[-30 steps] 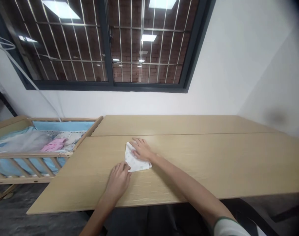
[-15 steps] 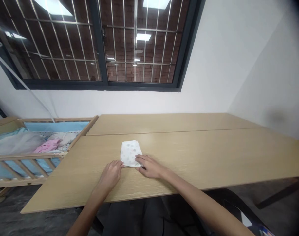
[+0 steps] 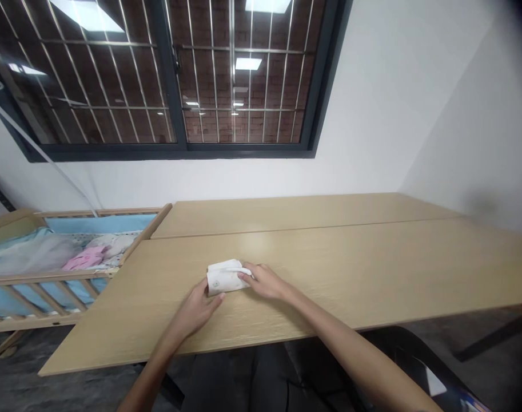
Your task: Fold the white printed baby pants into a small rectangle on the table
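A small white cloth with a faint print lies folded into a narrow bundle on the wooden table. My left hand grips its left end, the thumb along the near edge and the fingers at the side. At the right end, my right hand pinches the cloth between thumb and fingers, where a raised fold shows. Part of the cloth's right end is hidden under that hand.
To the left stands a wooden crib with blue lining, holding a pink cloth and white bedding. A barred window is set in the white wall behind the table. A black chair shows below the near edge at right.
The cloth lay flatter and taller; its near part is now folded up and over, making it shorter front to back. My right hand has moved from pressing on it to pinching its right end.
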`<state>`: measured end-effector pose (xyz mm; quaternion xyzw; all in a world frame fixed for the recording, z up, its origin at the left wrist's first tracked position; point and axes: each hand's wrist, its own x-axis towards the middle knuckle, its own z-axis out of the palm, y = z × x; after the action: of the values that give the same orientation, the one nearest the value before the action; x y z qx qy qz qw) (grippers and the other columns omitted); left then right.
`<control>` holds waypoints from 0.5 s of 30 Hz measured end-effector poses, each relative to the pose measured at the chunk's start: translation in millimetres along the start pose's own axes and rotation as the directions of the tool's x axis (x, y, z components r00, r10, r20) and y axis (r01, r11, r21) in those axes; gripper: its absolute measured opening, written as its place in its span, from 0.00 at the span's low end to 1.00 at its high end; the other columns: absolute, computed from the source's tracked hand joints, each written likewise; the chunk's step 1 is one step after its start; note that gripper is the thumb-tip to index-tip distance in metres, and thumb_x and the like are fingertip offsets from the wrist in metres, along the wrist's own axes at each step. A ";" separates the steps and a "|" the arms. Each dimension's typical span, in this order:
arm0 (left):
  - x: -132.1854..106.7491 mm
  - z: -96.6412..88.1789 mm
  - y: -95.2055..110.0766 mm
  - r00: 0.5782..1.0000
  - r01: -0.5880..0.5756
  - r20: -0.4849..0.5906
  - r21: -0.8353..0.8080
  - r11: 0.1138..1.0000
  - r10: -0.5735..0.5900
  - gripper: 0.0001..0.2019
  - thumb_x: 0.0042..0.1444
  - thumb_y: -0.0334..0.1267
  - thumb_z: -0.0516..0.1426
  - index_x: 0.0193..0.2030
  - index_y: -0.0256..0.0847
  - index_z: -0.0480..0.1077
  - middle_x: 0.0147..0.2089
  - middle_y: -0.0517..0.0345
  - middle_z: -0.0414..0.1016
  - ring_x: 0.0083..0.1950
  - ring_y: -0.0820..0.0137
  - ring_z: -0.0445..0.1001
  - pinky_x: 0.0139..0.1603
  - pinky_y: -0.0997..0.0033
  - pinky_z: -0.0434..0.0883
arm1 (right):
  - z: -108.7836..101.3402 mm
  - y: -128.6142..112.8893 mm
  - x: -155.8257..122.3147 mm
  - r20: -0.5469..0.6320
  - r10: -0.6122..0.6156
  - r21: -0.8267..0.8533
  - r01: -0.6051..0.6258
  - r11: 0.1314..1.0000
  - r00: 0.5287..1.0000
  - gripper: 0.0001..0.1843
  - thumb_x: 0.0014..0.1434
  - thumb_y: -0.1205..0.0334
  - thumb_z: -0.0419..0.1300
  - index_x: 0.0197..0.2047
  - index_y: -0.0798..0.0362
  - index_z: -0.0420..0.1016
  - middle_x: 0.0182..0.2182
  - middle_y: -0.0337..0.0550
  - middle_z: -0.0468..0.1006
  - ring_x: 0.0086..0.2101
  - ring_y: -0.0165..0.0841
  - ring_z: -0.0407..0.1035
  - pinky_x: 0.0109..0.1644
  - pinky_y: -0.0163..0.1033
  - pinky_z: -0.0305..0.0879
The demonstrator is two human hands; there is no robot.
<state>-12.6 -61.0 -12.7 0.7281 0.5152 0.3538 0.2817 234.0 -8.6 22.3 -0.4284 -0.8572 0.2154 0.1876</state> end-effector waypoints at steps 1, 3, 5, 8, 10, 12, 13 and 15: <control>8.1 1.6 -0.7 0.999 0.026 -0.031 0.044 0.999 -0.025 0.23 0.63 0.49 0.54 0.60 0.38 0.68 0.57 0.44 0.77 0.57 0.56 0.76 0.57 0.59 0.71 | -1.1 2.6 6.9 -0.014 0.011 0.005 -0.011 1.000 1.000 0.23 0.73 0.45 0.47 0.51 0.53 0.74 0.40 0.50 0.81 0.38 0.41 0.74 0.40 0.39 0.65; 22.7 4.7 -3.4 0.992 0.100 -0.088 0.131 0.986 -0.089 0.21 0.65 0.47 0.52 0.59 0.38 0.69 0.53 0.44 0.79 0.53 0.57 0.78 0.53 0.60 0.73 | -0.5 8.5 18.9 -0.031 0.042 0.017 -0.042 0.999 0.999 0.23 0.73 0.44 0.47 0.47 0.53 0.74 0.36 0.47 0.80 0.36 0.39 0.73 0.37 0.37 0.63; 33.3 7.9 -7.3 0.983 0.155 -0.122 0.183 0.971 -0.134 0.19 0.66 0.46 0.51 0.57 0.37 0.71 0.50 0.44 0.80 0.49 0.57 0.79 0.50 0.61 0.73 | 3.2 14.4 27.5 -0.048 0.074 0.036 -0.072 0.997 0.996 0.22 0.73 0.44 0.48 0.44 0.53 0.73 0.34 0.45 0.79 0.35 0.38 0.72 0.35 0.36 0.62; 42.0 12.2 -14.5 0.973 0.211 -0.148 0.241 0.948 -0.178 0.18 0.67 0.47 0.51 0.52 0.37 0.71 0.47 0.43 0.81 0.48 0.56 0.80 0.47 0.61 0.73 | 10.4 21.2 34.8 -0.072 0.086 0.052 -0.082 0.995 0.994 0.21 0.73 0.45 0.48 0.43 0.53 0.71 0.34 0.44 0.78 0.35 0.37 0.71 0.35 0.36 0.61; 45.6 14.4 -19.3 0.964 0.248 -0.166 0.282 0.927 -0.207 0.18 0.68 0.48 0.49 0.52 0.37 0.71 0.47 0.41 0.81 0.49 0.55 0.80 0.47 0.61 0.72 | 14.1 23.6 38.7 -0.090 0.069 0.031 -0.067 0.997 0.994 0.21 0.73 0.45 0.46 0.43 0.52 0.71 0.34 0.44 0.77 0.35 0.36 0.71 0.36 0.37 0.62; 49.6 15.9 -23.2 0.955 0.281 -0.184 0.323 0.904 -0.231 0.19 0.69 0.48 0.48 0.54 0.37 0.69 0.49 0.41 0.80 0.52 0.54 0.79 0.49 0.61 0.72 | 16.6 24.5 44.0 -0.120 0.026 -0.022 -0.029 0.999 0.992 0.21 0.74 0.46 0.45 0.44 0.52 0.71 0.38 0.45 0.77 0.37 0.37 0.71 0.41 0.38 0.63; 51.9 16.4 -24.7 0.951 0.297 -0.194 0.344 0.891 -0.242 0.19 0.69 0.48 0.48 0.55 0.37 0.68 0.50 0.40 0.80 0.53 0.54 0.79 0.49 0.61 0.71 | 17.7 24.5 47.4 -0.135 0.000 -0.055 -0.008 0.998 0.991 0.20 0.75 0.47 0.45 0.45 0.52 0.71 0.40 0.46 0.77 0.40 0.37 0.71 0.43 0.38 0.64; 56.1 17.6 -26.1 0.941 0.328 -0.212 0.384 0.863 -0.263 0.18 0.69 0.47 0.47 0.56 0.36 0.66 0.50 0.39 0.79 0.52 0.54 0.79 0.48 0.61 0.71 | 20.0 24.2 55.1 -0.141 -0.024 -0.116 0.008 0.993 0.990 0.18 0.75 0.50 0.46 0.47 0.52 0.71 0.44 0.48 0.76 0.45 0.39 0.71 0.49 0.40 0.64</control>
<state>-0.4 -0.4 -30.7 0.6542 0.7038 0.2435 0.1318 208.7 45.2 0.2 -0.4460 -0.8560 0.1330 0.2250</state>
